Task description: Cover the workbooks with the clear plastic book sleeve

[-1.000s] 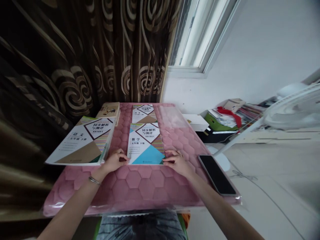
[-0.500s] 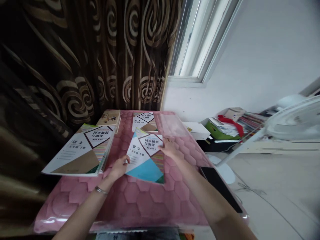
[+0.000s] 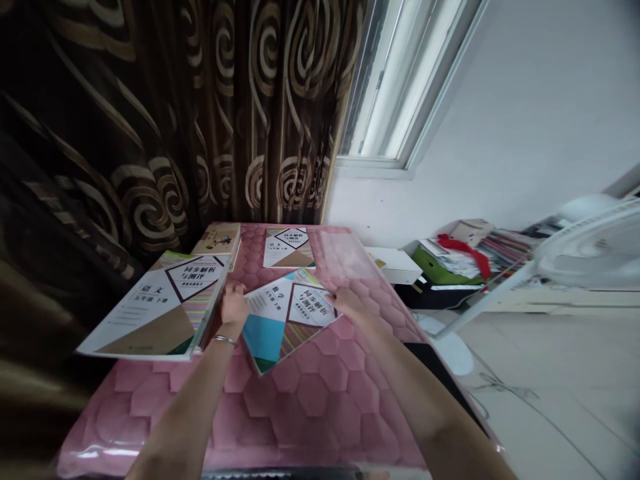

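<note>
A workbook [image 3: 270,337] with a white, blue and striped cover is turned at an angle over the middle of the pink table. At its right corner my right hand [image 3: 349,303] pinches the edge. Closed fingers of my left hand [image 3: 234,305] are at its left edge; their tips are partly hidden. A silver bracelet [image 3: 225,340] circles the left wrist. Close by on the left lies a stack of workbooks [image 3: 145,320], the top one white with brown. Beyond my hands, a similar white and brown workbook [image 3: 287,248] lies flat.
A tan book [image 3: 217,240] lies behind the stack, near the dark curtain [image 3: 270,107]. At the table's right edge is a black flat device [image 3: 445,377], partly behind my right arm. A white fan [image 3: 590,240], a white box [image 3: 395,265] and piled papers [image 3: 445,260] stand to the right.
The workbook in my hands has rotated, its lower edge swinging to the left. My left hand has moved up and slightly left; my right hand has shifted slightly right.
</note>
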A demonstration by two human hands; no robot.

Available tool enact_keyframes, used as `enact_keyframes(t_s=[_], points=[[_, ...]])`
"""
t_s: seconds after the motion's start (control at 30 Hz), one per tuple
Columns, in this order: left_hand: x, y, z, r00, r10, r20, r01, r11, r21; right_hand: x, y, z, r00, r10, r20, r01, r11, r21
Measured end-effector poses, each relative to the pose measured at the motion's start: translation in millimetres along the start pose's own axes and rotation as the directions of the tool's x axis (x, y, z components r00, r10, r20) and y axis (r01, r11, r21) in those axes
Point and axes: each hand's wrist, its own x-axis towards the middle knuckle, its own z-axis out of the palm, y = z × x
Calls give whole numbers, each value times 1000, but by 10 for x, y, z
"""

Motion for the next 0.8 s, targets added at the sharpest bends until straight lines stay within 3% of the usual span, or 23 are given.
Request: enact_keyframes(t_s=[0.13, 0.27, 0.37, 0.47, 0.67, 0.8], points=[[-171, -10, 93, 986, -132, -103, 140, 988, 72, -127, 3, -27, 1000, 16, 4, -16, 999, 32], [-434, -159, 143, 979, -204, -5, 204, 977, 64, -231, 59, -28, 999, 38, 32, -41, 994, 98], [-459, -214, 139, 981, -194, 24, 193, 981, 25, -276, 116, -11, 994, 68, 87, -80, 987, 140], [-272, -160, 168, 990, -139, 38, 140, 990, -27, -313, 162, 14, 990, 80, 113, -98, 981, 167], [312, 20, 311, 997, 41, 71, -40, 999, -18, -313, 152, 61, 982, 186, 21, -187, 970, 156], [467, -20, 342, 981, 180, 69, -182, 983, 25, -268, 107, 92, 975, 220, -19, -215, 968, 130]])
